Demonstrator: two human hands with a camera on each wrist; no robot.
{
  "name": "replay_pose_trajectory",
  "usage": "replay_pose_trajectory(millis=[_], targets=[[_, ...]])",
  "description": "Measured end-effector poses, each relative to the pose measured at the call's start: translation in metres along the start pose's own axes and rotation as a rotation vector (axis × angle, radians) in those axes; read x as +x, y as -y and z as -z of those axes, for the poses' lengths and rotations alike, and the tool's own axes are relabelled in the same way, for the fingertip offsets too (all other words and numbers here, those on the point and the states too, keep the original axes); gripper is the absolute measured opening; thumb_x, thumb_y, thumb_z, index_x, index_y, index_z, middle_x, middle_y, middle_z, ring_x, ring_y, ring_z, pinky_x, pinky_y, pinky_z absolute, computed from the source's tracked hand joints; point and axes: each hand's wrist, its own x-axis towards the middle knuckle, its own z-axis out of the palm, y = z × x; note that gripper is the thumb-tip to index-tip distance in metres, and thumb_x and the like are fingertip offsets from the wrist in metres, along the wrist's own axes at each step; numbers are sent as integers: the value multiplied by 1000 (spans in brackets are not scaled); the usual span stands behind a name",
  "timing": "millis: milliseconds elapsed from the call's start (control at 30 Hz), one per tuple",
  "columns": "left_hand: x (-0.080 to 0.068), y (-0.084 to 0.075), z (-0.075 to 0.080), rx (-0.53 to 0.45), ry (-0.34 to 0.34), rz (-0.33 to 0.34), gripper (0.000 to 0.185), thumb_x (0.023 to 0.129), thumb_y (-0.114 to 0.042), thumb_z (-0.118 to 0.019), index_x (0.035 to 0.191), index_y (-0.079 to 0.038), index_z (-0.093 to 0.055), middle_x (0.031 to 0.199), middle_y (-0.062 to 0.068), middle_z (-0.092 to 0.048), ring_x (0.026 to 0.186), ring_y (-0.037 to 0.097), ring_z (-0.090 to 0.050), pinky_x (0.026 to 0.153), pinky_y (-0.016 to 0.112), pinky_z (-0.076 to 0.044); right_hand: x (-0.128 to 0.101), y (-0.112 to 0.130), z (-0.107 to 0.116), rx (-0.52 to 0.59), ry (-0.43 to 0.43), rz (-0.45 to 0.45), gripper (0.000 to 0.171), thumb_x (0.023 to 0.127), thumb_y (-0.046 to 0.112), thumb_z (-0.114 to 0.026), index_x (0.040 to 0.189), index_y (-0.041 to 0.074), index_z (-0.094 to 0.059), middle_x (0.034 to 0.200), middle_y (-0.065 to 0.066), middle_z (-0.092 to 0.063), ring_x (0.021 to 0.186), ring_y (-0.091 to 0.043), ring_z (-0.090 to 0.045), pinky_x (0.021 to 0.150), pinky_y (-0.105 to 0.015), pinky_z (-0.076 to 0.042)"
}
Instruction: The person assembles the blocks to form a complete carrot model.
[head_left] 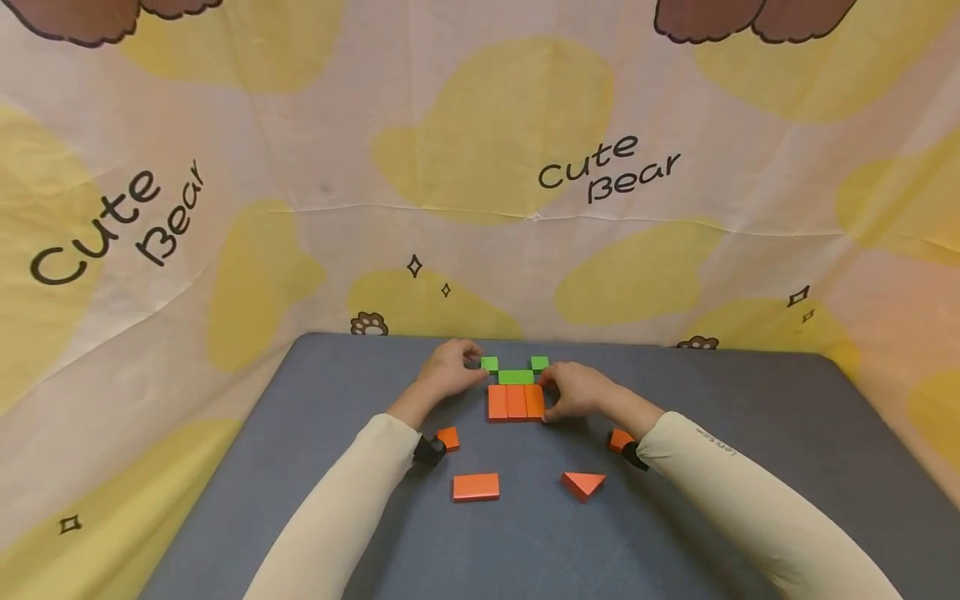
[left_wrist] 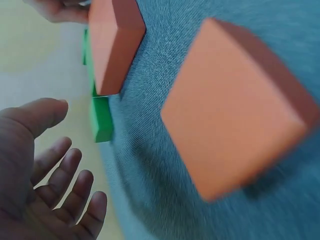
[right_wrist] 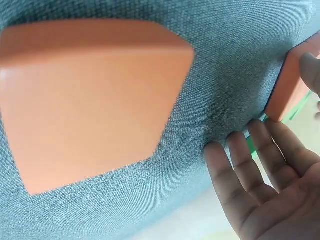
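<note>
On the grey table (head_left: 750,433) I am part-way through a flat block figure, squaring up its upper half. The biggest piece is the orange slab of three blocks (head_left: 515,402) set side by side, with a green bar (head_left: 516,377) touching its far edge and two small green cubes (head_left: 489,363) at the bar's far corners.

My right hand (head_left: 577,392) presses the slab's right edge; my left hand (head_left: 448,372) sits at the left green cube. From the wrist views both hands look loose-fingered, though from above my left fingertips may be pinching that cube; I cannot tell.

Near me lie the spares: an orange rectangle (head_left: 476,487), an orange triangle (head_left: 583,483), and two small orange blocks (head_left: 448,437) beside my wrists.

As I judge it, the next move needs one hand freed and a spare laid flush without nudging the rows.
</note>
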Motion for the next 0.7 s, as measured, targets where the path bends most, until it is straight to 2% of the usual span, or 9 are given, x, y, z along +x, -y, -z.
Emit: replay_pose_trajectory(millis=[200,400,567,700], targets=[[-35,0,12,27,7,-79,36,87,-30,-71,118,-14,-66,114,7,-63,103,25,-60,89,42,-50,-2,0,0,-19,-1,10,53,74,33,-82,117,7,-65,108,-5,-64,94,-19,-56,93,-42,-49],[-72,10,16,95,13,-130,33,84,-34,-73,112,-16,-69,108,4,-64,98,21,-59,86,40,-51,-4,1,1,-22,-3,61,53,75,30,-81,117,3,-63,105,-8,-63,92,-20,-55,91,-43,-49],[-94,19,14,143,12,-153,34,79,-35,-76,108,-18,-71,102,0,-64,94,17,-58,83,37,-50,-4,0,0,-2,-2,63,54,76,30,-80,119,3,-62,106,-8,-62,93,-21,-54,93,-43,-49],[-105,23,11,185,21,-152,33,75,-35,-78,103,-19,-72,97,-4,-63,92,14,-58,82,36,-50,-5,-2,-1,-4,0,54,56,76,31,-80,122,4,-61,109,-9,-62,96,-21,-55,95,-44,-48]])
